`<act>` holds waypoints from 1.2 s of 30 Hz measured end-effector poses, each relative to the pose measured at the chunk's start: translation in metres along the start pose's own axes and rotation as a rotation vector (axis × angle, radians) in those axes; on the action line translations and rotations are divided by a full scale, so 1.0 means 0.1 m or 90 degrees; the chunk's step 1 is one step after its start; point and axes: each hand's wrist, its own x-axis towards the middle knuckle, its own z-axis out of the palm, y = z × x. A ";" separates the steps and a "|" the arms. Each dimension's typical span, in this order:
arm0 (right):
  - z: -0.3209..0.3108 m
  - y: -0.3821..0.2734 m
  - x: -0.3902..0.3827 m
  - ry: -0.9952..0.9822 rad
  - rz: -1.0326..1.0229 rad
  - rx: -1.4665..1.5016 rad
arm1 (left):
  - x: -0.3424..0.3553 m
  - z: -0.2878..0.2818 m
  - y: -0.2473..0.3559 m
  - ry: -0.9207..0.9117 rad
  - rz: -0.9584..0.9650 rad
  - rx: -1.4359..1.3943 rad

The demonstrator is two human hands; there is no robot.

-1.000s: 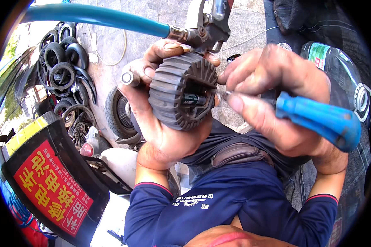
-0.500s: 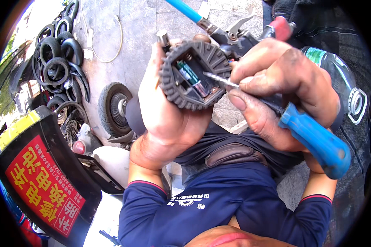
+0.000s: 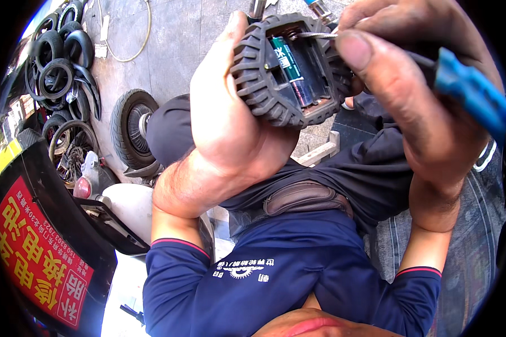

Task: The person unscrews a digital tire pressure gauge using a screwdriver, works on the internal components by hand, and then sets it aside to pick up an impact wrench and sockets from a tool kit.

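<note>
My left hand [image 3: 225,106] holds up a black rubber gauge shaped like a small knobbly tyre [image 3: 252,84], its battery compartment open towards me. Inside lies a green and dark battery [image 3: 291,70]; whether a second one sits in the shadowed slot beside it I cannot tell. A tool with a blue handle [image 3: 472,92] and a thin ridged metal shaft [image 3: 319,36], much like a tyre-plug rasp, is gripped in my right hand [image 3: 416,106]. Its tip is at the coiled spring contact [image 3: 292,35] at the compartment's far end.
Several black tyres [image 3: 53,73] are heaped at the far left, with a wheel [image 3: 132,128] closer in. A red and black sign panel [image 3: 39,247] stands near left, beside a white scooter part [image 3: 130,205]. A pale hose [image 3: 143,48] lies on the paving; dark denim [image 3: 438,253] is at right.
Both hands have moved up with the gauge and tool. The tool's tip has shifted from mid-compartment to the spring end. The clear bottle at right has gone out of sight.
</note>
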 end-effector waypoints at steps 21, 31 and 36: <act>-0.01 0.19 -0.08 0.052 0.085 -0.049 | 0.26 0.03 -0.28 0.109 -0.005 0.354; -0.05 -0.16 0.00 0.194 0.139 0.294 | 0.26 0.11 -0.04 -0.047 -0.087 0.160; -0.04 -0.14 -0.02 0.122 0.215 0.400 | 0.29 0.15 -0.03 0.022 0.020 0.255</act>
